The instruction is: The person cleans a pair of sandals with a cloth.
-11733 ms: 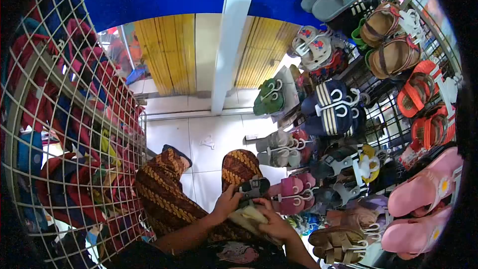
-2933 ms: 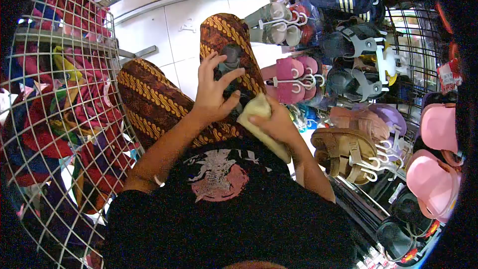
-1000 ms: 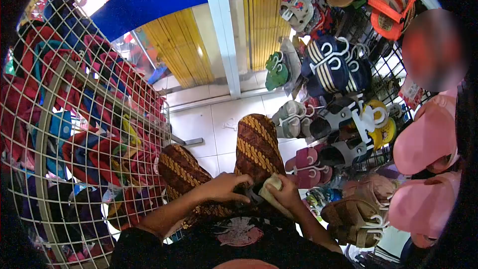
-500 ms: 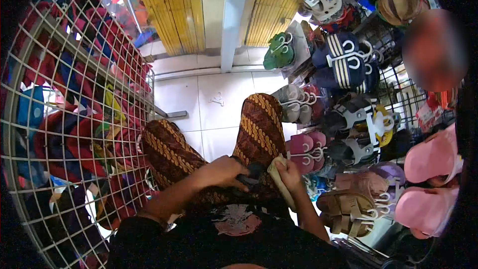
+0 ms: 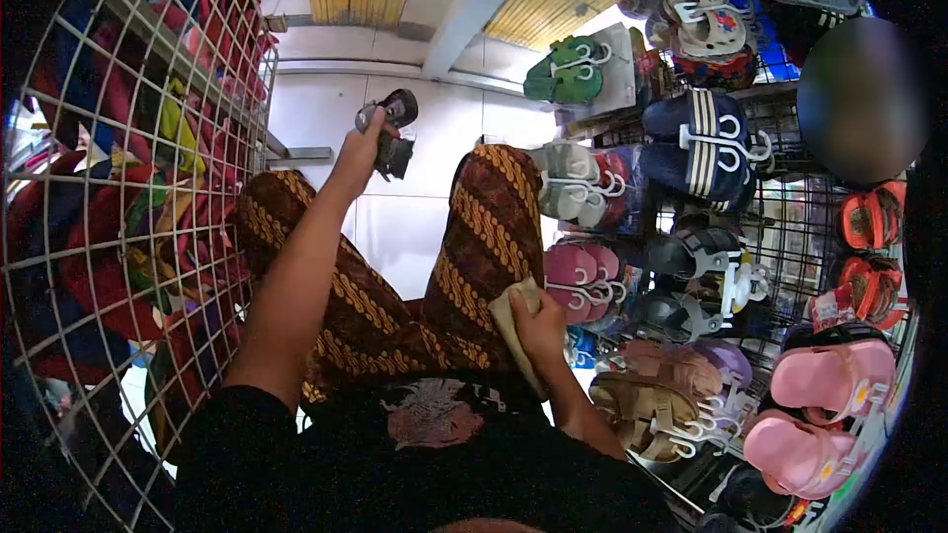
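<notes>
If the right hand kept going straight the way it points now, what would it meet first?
Probably the patterned right trouser leg, just ahead of the right hand and the pale cloth it grips; any gap in depth is unclear.

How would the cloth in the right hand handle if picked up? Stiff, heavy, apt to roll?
Likely floppy: the cloth bunches at the fingers of the right hand and trails past the wrist. Probably light, being thin and small. Unlikely to roll, since it looks soft and flattish.
</notes>
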`<state>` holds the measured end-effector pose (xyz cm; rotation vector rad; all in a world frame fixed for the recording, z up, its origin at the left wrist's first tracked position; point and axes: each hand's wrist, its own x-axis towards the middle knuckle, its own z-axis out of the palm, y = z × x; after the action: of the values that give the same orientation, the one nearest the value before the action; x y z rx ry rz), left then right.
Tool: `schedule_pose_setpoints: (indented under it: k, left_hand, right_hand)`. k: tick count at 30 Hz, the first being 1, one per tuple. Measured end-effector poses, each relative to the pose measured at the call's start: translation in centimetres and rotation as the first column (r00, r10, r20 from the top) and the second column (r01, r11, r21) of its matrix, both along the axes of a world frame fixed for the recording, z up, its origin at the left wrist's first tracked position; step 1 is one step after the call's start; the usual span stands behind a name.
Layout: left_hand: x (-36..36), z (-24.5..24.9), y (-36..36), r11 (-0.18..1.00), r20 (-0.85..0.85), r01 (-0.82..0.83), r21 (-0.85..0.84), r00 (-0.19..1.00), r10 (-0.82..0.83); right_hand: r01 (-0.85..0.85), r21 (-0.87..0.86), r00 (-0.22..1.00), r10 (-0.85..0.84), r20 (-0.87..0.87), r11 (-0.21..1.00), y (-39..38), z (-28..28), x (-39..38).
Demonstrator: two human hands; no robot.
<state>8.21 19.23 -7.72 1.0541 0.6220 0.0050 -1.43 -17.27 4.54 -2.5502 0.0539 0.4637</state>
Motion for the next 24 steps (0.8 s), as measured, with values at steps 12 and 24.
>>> schedule_pose_setpoints:
  k: [12, 24]
  left_hand:
    - [2.4, -2.2, -2.2, 0.673, 0.183, 0.093, -0.733, 0.981, 0.064]
    - [-1.0, 4.0, -1.8, 0.73, 0.236, 0.138, -0.669, 0.971, 0.033]
  right_hand:
    - [-0.038, -0.124, 0.998, 0.033, -0.046, 0.992, 1.8, 1.3, 0.5]
    - [0.124, 0.131, 0.946, -0.078, -0.314, 0.984, -0.8, 1.6, 1.9]
